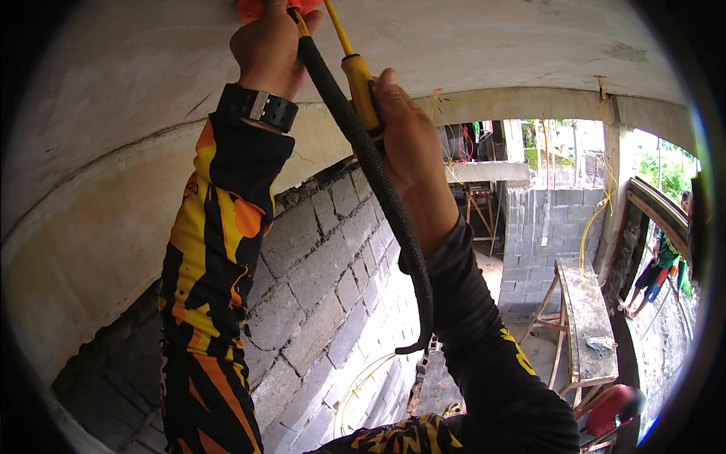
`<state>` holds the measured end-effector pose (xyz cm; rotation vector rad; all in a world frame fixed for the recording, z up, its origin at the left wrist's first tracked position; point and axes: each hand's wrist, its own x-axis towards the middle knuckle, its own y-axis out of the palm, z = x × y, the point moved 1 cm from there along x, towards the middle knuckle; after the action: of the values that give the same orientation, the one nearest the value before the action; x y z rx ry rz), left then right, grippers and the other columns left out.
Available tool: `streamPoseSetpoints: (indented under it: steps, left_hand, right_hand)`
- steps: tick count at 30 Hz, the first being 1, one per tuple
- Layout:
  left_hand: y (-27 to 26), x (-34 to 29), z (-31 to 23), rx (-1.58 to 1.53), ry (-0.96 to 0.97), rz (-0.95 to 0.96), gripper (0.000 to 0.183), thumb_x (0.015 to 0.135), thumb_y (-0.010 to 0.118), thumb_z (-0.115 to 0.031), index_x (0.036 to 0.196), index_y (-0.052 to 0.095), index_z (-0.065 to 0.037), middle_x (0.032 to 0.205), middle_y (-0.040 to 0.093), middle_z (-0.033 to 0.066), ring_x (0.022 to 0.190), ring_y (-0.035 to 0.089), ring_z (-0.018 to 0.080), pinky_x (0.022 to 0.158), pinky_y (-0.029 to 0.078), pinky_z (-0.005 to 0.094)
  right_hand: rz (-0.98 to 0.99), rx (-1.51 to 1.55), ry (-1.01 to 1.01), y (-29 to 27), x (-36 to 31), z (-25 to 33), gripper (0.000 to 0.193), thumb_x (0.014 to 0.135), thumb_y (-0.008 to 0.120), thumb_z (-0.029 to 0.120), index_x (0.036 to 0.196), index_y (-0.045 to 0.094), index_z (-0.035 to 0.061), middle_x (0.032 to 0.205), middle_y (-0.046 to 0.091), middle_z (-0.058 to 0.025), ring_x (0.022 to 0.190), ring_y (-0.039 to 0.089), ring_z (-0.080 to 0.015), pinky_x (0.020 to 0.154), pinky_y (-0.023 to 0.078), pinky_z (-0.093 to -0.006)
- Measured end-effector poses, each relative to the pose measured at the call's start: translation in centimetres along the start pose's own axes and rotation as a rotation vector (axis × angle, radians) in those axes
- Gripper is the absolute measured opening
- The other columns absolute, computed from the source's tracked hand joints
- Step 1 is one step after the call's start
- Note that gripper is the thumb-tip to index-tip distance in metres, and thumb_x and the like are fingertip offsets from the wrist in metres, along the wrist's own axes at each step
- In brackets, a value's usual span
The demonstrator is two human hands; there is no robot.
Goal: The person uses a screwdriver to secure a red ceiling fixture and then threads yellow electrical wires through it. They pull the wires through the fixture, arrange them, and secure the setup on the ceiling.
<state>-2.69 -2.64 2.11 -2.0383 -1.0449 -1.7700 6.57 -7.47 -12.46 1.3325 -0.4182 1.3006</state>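
Observation:
At the top edge my left hand (268,47) is raised to the ceiling, its fingers closed around an orange plastic fitting (249,9) that the frame cuts off. A black, rough-textured flexible tube (363,151) hangs down from beside that hand and bends at its lower end. Thin yellow wires (302,25) show at the tube's upper end. My right hand (408,144) grips a screwdriver (358,83) by its yellow and black handle, the thumb lying along it. The yellow shaft points up toward the fitting; its tip is out of view.
A grey block wall (302,265) rises below my arms. To the lower right stands a wooden scaffold bench (590,325). A person in red (609,408) is near its foot, and another person (658,272) is outside at right. Yellow wires (605,200) hang from the beam.

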Motion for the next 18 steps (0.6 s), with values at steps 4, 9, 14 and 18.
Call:
streamPoseSetpoints:
  steps: [4,9,14,18]
  left_hand:
    - [0.20,-0.09,-0.04,0.013,0.020,0.019,0.057,0.093,0.059,-0.050,0.109,0.057,0.005,0.105,0.061,0.0118,0.093,0.064,0.0191,0.081,0.059,0.0313]
    - [-0.08,0.17,0.30,-0.016,0.032,0.020,0.056,0.094,0.059,-0.049,0.109,0.057,0.005,0.104,0.062,0.0114,0.093,0.065,0.0193,0.080,0.060,0.0314]
    - [-0.19,0.29,0.30,-0.018,0.026,0.020,0.055,0.094,0.059,-0.048,0.109,0.057,0.005,0.104,0.062,0.0116,0.092,0.065,0.0193,0.081,0.060,0.0315]
    - [0.07,-0.29,0.07,-0.010,0.060,0.046,0.055,0.093,0.059,-0.048,0.108,0.057,0.005,0.104,0.062,0.0113,0.091,0.065,0.0186,0.081,0.060,0.0315]
  right_hand:
    - [-0.070,-0.233,-0.106,-0.08,-0.03,0.08,0.036,0.098,0.060,0.034,0.109,0.053,0.0010,0.082,0.059,-0.0061,0.057,0.053,-0.0106,0.044,0.038,-0.0210]
    - [0.094,0.229,0.180,-0.41,0.02,0.16,0.035,0.093,0.069,0.024,0.110,0.051,0.0013,0.081,0.059,-0.0056,0.058,0.054,-0.0099,0.045,0.040,-0.0208]
    - [0.003,-0.275,-0.180,-0.19,0.07,-0.40,0.039,0.096,0.063,0.035,0.113,0.052,0.0009,0.079,0.060,-0.0068,0.057,0.056,-0.0112,0.044,0.042,-0.0220]
    - [-0.064,-0.028,-0.003,-0.18,0.00,-0.48,0.040,0.098,0.060,0.038,0.111,0.052,0.0014,0.080,0.060,-0.0068,0.057,0.055,-0.0121,0.045,0.041,-0.0221]
